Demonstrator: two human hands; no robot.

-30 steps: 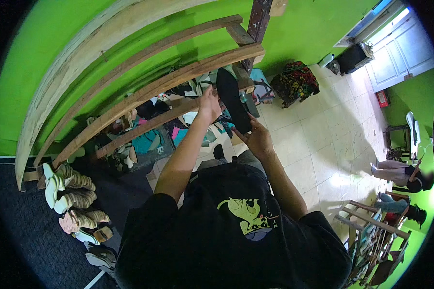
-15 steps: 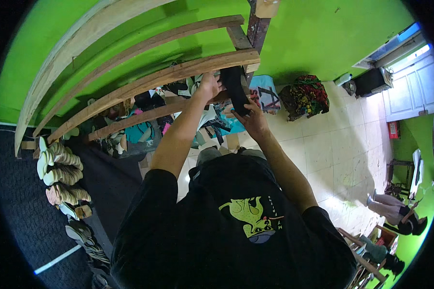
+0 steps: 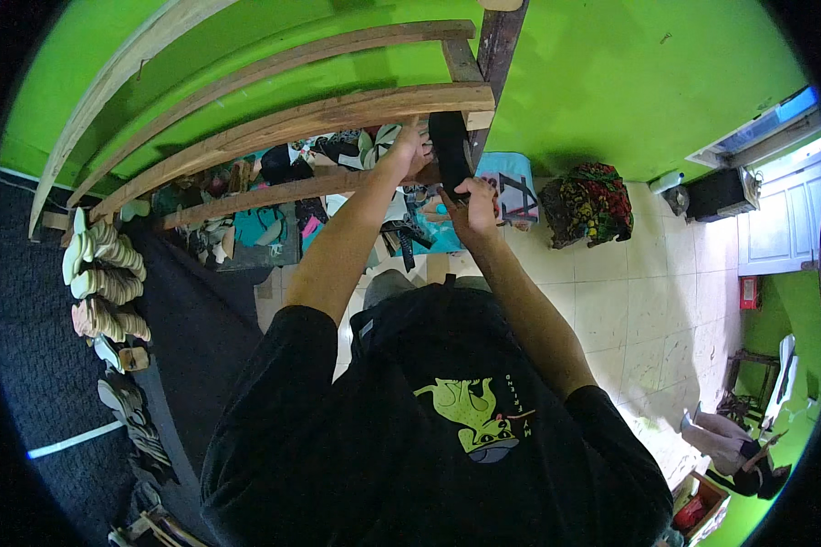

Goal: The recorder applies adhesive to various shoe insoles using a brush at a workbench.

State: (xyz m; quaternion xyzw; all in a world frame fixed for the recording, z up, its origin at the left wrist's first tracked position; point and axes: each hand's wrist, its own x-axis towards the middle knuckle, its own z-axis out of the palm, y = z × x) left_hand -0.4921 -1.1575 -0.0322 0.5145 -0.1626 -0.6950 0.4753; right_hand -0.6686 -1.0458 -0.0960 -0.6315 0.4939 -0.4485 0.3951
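While my right hand (image 3: 475,208) grips its near end, the black sole (image 3: 448,150) lies beside my left hand (image 3: 413,149), whose hold is unclear.

The long piece (image 3: 449,153) at upper centre is coloured plain black. The black shirt (image 3: 365,419) at lower centre is printed with a yellow-green animal (image 3: 462,399). The wall (image 3: 602,73) at upper right is painted bright green; the cloth bundle (image 3: 593,205), right of centre, is patterned red, yellow and black.
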